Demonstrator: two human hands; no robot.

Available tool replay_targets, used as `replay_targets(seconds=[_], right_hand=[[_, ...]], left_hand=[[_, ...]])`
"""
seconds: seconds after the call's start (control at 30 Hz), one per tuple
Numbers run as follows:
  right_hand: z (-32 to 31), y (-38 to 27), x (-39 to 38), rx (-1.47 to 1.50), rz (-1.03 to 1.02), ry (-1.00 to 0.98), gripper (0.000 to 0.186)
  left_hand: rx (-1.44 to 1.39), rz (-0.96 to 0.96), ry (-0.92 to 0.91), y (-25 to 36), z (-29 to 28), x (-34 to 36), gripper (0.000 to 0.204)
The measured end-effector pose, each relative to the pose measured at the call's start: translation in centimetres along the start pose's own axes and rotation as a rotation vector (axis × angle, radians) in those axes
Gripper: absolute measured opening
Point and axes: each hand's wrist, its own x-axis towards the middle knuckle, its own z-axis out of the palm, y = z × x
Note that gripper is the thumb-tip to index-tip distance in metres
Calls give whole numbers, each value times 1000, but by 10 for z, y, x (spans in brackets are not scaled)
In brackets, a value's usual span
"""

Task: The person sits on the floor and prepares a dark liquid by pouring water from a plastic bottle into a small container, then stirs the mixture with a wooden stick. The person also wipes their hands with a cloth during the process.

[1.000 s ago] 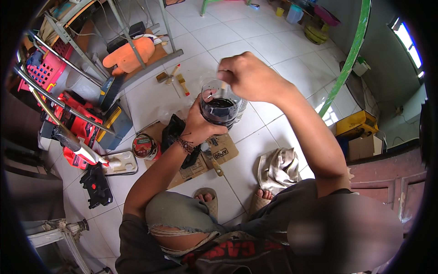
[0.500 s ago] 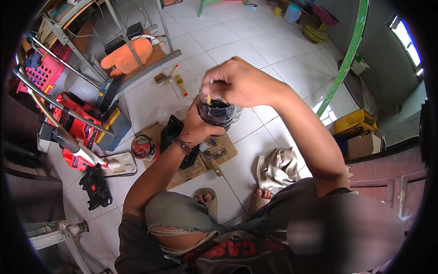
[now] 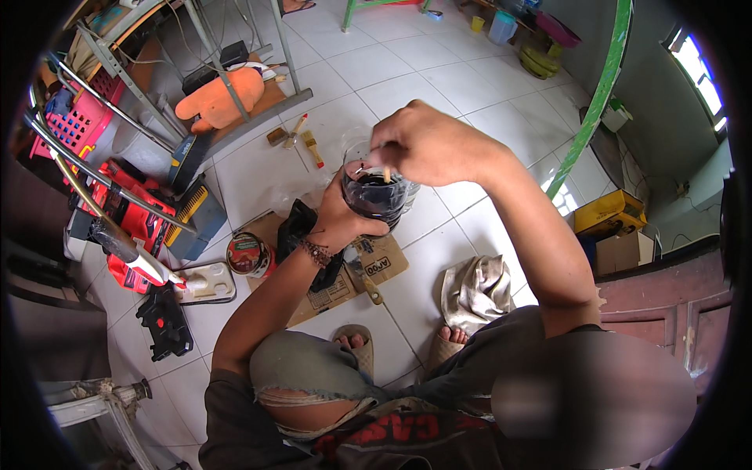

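A worker's left hand wraps its fingers around a clear container of dark liquid, held above the near cardboard, while the right hand appears to pinch a pale stick, its fingertips blurred. Good stirring calls for a firm grip, a level rim and slow, deep circles. Compared with half a second earlier, the right hand and stick sit farther right.
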Motion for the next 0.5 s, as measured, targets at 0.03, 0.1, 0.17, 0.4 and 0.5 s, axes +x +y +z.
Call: replay_targets(seconds=[0.03,0.1,0.17,0.4,0.5], right_hand=[[1,-3,-1,76,-31,-30,16],[10,3,8,80,-68,78,17],[11,6,12,-51,32,184,17],[10,-2,10,89,-75,54,16],[8,7,9,-24,-18,102,17]], left_hand=[[-4,-26,-11,-1,0,0,94],[-7,-78,-33,-2,-3,1,96],[-35,-26,-18,-8,-1,3,95],[-24,-60,-64,-4,-5,2,94],[-115,23,-46,-7,0,3,91]])
